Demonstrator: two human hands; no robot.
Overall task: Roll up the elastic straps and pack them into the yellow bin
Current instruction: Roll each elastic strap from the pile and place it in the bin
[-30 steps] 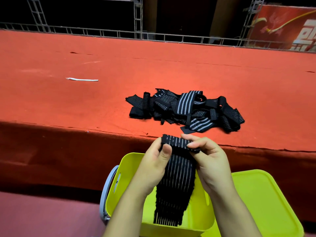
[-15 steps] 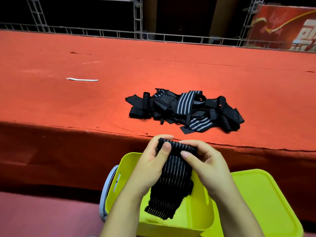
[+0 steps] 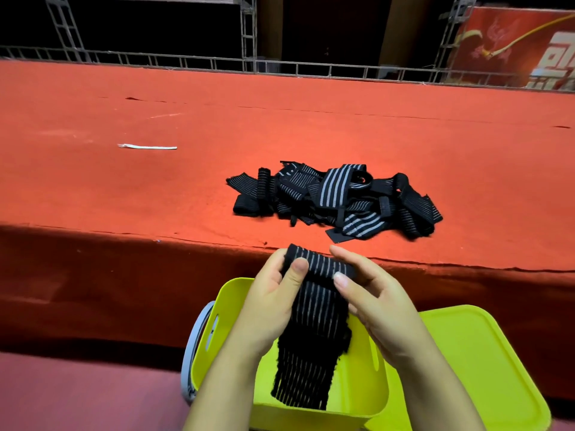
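I hold one black elastic strap with thin grey lengthwise stripes (image 3: pixel 314 325) above the open yellow plastic bin (image 3: pixel 367 399), in front of the near edge of the red felt-covered table (image 3: pixel 155 194). My left hand (image 3: pixel 273 303) is closed on the left end of the started roll, thumb pressed on top; my right hand (image 3: pixel 373 300) is closed on the right end, thumb tip on the roll's front. The roll's long axis runs left to right, sloping slightly down toward the right; the unrolled tail hangs straight down from it, stripes running vertically, its frayed free end pointing into the bin. To roll well, I judge that both thumbs should turn the roll evenly, keeping the tail taut and its edges aligned so that the coil does not cone to one side. A loose heap of further black striped straps (image 3: pixel 336 200) lies on the table beyond my hands, not yet rolled. A yellow lid (image 3: pixel 482 368) lies just right of the bin.
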